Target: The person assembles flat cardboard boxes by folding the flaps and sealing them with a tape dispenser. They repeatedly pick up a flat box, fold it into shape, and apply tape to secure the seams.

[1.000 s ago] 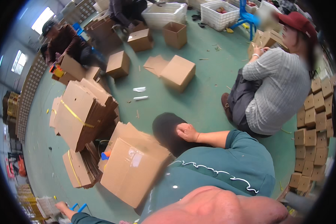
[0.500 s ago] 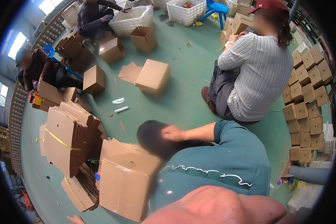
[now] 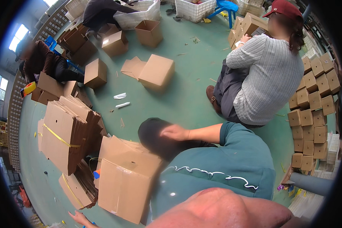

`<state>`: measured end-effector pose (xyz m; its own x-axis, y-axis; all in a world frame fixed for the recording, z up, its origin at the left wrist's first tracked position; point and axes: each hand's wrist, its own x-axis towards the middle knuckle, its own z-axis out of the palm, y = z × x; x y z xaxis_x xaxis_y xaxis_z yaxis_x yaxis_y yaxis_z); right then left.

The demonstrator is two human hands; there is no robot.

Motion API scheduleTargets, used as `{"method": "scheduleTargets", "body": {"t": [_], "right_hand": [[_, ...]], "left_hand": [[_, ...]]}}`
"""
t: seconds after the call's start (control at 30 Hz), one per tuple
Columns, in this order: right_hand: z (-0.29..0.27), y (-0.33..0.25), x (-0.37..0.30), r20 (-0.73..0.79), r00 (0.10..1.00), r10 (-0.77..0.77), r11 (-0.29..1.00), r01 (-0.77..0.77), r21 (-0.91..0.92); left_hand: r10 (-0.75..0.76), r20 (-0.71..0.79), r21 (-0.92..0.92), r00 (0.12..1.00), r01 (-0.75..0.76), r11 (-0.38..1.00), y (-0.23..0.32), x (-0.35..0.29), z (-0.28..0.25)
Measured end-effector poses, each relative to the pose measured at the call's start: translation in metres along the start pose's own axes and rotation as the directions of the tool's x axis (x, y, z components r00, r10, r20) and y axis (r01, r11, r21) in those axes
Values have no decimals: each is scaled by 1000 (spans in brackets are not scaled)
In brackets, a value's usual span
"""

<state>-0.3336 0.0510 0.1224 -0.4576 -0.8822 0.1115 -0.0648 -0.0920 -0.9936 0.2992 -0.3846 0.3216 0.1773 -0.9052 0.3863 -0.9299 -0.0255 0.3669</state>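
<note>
My right hand [image 3: 175, 133] rests on my dark-trousered knee [image 3: 151, 138], holding nothing, its fingers loosely laid over it. At the lower left edge my left hand [image 3: 79, 218] shows only in part, with a finger stretched out and nothing seen in it. Between the two stands a large brown carton [image 3: 121, 190], with tape across its side and flat cardboard at its top. A small blue and orange thing [image 3: 97, 173], partly hidden, sits beside the carton. Left of it are strapped stacks of flat cardboard [image 3: 59, 135], a lower bundle [image 3: 74, 190] among them.
A person in a grey sweater [image 3: 266, 76] squats at right by small cartons [image 3: 250, 24]. Another works at left near a yellow and red tape dispenser [image 3: 28, 89]. A third leans over a lined crate [image 3: 140, 17]. A closed box [image 3: 157, 72] and stacked boxes [image 3: 311, 102] stand around.
The view has shifted slightly. My left hand has come further into view at the lower left. The far person bends deeper over the crate; the tape dispenser at left has moved up and left.
</note>
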Motion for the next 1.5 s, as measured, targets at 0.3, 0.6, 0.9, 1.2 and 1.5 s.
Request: {"method": "scheduleTargets", "body": {"t": [0.3,0.6,0.9,1.2,1.5], "right_hand": [[-11,-22,11,92,934,344,913,-356,200],[48,-142,41,501,818,-281,947,153,282],[114,-114,42,646,694,-317,921,63,385],[56,-47,-3,611,790,-50,991,114,-66],[-8,-135,133,52,971,231,637,-192,746]], "left_hand": [[183,132,-313,974,-134,940,95,-101,-25],[185,340,-926,922,294,236,149,-282,-52],[392,555,-718,733,661,-218,182,-413,-34],[296,661,-739,689,667,98,160,-418,-5],[901,24,-933,432,-315,175,422,-265,-34]]}}
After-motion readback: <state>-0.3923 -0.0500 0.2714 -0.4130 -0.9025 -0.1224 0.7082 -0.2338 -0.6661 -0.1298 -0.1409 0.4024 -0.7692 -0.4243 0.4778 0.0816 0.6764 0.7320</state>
